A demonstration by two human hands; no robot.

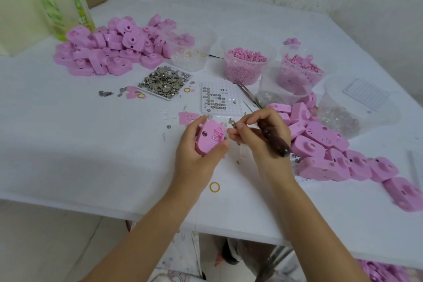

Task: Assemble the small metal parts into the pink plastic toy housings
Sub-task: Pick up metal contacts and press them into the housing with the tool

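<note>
Left hand [196, 155] grips one pink housing [209, 138] above the white table [91, 144], fingers curled behind it and thumb on its lower edge, open side facing up. Right hand [258, 137], just beside it, holds a dark-handled tool [274, 141] under curled fingers; its thumb and forefinger pinch a small metal part [233, 125] near the housing's upper edge. Loose metal parts fill a shallow tray [164, 82] farther back. Further housings lie in a back-left pile [109, 50] and a right-hand row [332, 155].
</note>
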